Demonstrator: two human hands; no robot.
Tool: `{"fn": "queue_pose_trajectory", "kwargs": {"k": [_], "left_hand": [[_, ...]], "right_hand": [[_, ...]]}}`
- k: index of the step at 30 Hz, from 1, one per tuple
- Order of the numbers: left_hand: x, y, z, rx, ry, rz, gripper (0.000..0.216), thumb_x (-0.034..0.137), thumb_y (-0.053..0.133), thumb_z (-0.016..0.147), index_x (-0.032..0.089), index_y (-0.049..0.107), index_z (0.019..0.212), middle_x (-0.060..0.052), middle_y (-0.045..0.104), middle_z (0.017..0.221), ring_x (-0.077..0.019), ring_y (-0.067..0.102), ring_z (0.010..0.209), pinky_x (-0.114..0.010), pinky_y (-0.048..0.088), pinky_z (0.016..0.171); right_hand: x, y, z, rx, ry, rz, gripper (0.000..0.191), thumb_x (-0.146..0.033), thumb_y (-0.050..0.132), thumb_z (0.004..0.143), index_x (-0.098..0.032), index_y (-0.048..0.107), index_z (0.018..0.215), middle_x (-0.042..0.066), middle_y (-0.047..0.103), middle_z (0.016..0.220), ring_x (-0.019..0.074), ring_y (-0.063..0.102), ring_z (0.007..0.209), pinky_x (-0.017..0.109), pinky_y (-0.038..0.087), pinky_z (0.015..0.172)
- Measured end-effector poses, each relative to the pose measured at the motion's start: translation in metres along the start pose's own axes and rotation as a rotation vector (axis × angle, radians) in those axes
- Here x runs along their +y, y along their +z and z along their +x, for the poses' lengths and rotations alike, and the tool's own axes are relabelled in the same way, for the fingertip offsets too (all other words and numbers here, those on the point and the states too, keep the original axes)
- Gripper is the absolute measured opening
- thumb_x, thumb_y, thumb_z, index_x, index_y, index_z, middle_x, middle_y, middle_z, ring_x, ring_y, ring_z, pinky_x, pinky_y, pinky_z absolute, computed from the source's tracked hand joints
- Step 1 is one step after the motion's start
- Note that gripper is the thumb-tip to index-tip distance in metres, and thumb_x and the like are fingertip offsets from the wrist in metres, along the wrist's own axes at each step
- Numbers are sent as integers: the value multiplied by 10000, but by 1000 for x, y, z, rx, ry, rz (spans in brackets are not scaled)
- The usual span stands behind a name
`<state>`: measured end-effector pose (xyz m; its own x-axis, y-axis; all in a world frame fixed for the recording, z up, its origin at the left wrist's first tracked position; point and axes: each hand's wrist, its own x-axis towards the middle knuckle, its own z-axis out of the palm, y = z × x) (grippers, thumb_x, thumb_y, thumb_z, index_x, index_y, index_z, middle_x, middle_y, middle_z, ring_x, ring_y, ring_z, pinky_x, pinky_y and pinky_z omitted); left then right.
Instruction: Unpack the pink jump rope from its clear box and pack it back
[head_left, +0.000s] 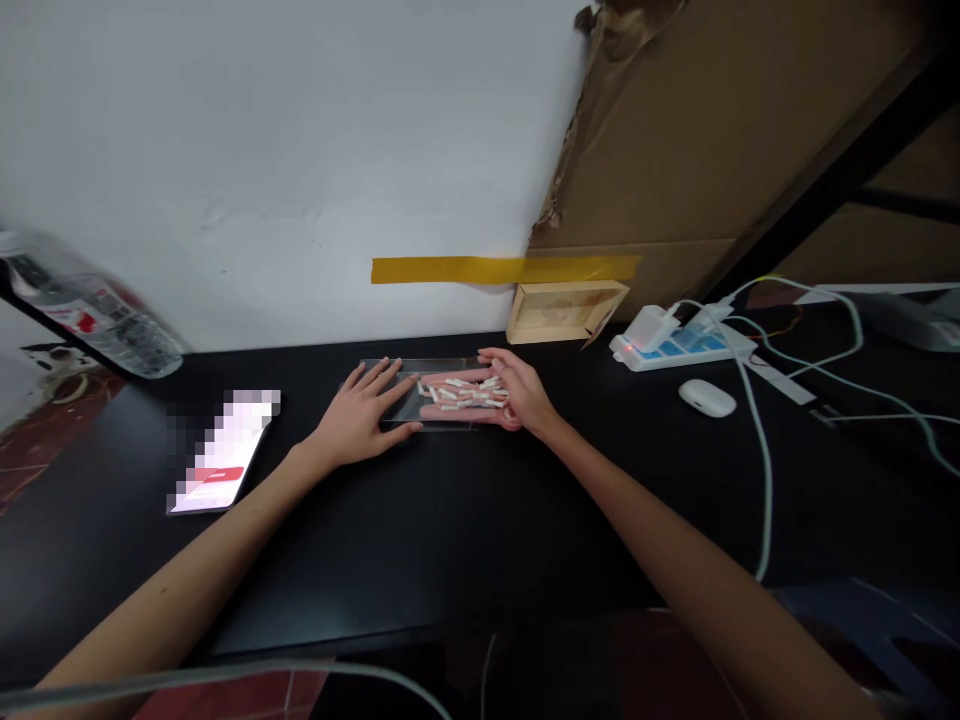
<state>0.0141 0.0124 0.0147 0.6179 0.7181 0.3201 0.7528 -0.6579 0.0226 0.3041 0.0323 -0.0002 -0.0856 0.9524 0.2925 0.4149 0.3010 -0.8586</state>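
Note:
A clear, flat plastic case (409, 407) lies on the black table, with a loose heap of small white sticks (469, 394) showing in its right half. Their exact kind is too small to tell. My right hand (521, 392) grips the right end of the case, its fingers curled around that edge. Flat on the left end rests my left hand (361, 415), fingers spread and holding nothing. Pinkish shapes show through or reflect in the plastic around the sticks; I cannot tell which.
A lit phone (221, 455) lies to the left, near a large plastic bottle (112, 315). Behind on the right stand a shallow wooden box (562, 312) and a power strip (675, 350) with chargers. A white mouse-like case (707, 398) sits before it, beside a trailing white cable (761, 460).

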Motion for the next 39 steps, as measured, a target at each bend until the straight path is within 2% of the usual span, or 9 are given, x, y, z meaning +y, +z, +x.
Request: {"fn": "queue_pose_trajectory", "kwargs": {"k": [5, 9, 14, 20, 24, 27, 31, 35, 39], "left_hand": [[1, -1, 0, -40, 9, 114, 712, 679, 391, 981, 239, 380, 1540, -113, 334, 1616, -313, 293, 1496, -521, 224, 1218], [-2, -1, 0, -40, 10, 105, 706, 676, 408, 978, 252, 366, 1540, -95, 330, 1621, -312, 289, 1497, -522, 219, 1219], [-10, 0, -3, -26, -27, 89, 689, 671, 414, 977, 270, 372, 1535, -76, 338, 1619, -318, 295, 1494, -525, 233, 1214], [-14, 0, -5, -19, -22, 66, 683, 659, 415, 979, 262, 383, 1534, -80, 346, 1615, -340, 291, 1492, -546, 213, 1216], [-15, 0, -5, -20, -12, 52, 683, 652, 435, 974, 261, 386, 1533, -80, 348, 1613, -332, 284, 1496, -539, 217, 1217], [-17, -1, -5, -26, -15, 49, 687, 664, 434, 972, 271, 385, 1534, -70, 346, 1615, -319, 288, 1496, -533, 226, 1217], [-19, -1, -4, -47, -5, 63, 710, 675, 430, 971, 238, 401, 1530, -94, 339, 1616, -324, 289, 1495, -531, 213, 1221], [-20, -2, -5, -55, -18, 87, 708, 676, 415, 975, 250, 385, 1540, -89, 338, 1617, -316, 283, 1499, -526, 211, 1221], [-22, -3, -6, -61, -28, 94, 698, 657, 436, 973, 258, 375, 1543, -85, 336, 1618, -316, 281, 1499, -522, 212, 1219]], "right_hand": [[6, -40, 0, -192, -304, -342, 625, -583, 426, 979, -195, 486, 1465, 143, 442, 1560, 331, 370, 1460, 556, 287, 1205], [20, -59, -2, -337, -222, -471, 648, -607, 331, 1007, -291, 315, 1573, 56, 320, 1643, 302, 253, 1521, 574, 212, 1239], [18, -37, -4, -403, -203, -546, 659, -578, 142, 1030, -269, 201, 1609, 54, 285, 1657, 296, 243, 1524, 592, 217, 1231], [12, -11, -6, -273, -322, -634, 750, -548, 90, 1027, -67, 324, 1552, 217, 456, 1529, 362, 403, 1434, 562, 329, 1185], [14, -10, -5, -203, -281, -627, 708, -566, 147, 1031, -142, 288, 1579, 196, 534, 1448, 369, 487, 1363, 589, 396, 1129], [16, -24, -2, -312, -262, -568, 750, -654, 295, 994, -221, 240, 1604, 150, 453, 1543, 362, 417, 1428, 588, 355, 1166], [17, -47, -1, -469, -263, -522, 981, -746, 583, 833, -330, 161, 1615, 58, 259, 1662, 370, 250, 1512, 611, 275, 1208], [14, -47, -2, -509, -241, -571, 950, -755, 508, 874, -314, 115, 1618, 51, 175, 1676, 358, 172, 1530, 631, 210, 1220], [8, -35, -2, -525, -277, -604, 824, -733, 376, 942, -313, 153, 1615, 42, 216, 1665, 332, 199, 1529, 611, 203, 1229]]}}
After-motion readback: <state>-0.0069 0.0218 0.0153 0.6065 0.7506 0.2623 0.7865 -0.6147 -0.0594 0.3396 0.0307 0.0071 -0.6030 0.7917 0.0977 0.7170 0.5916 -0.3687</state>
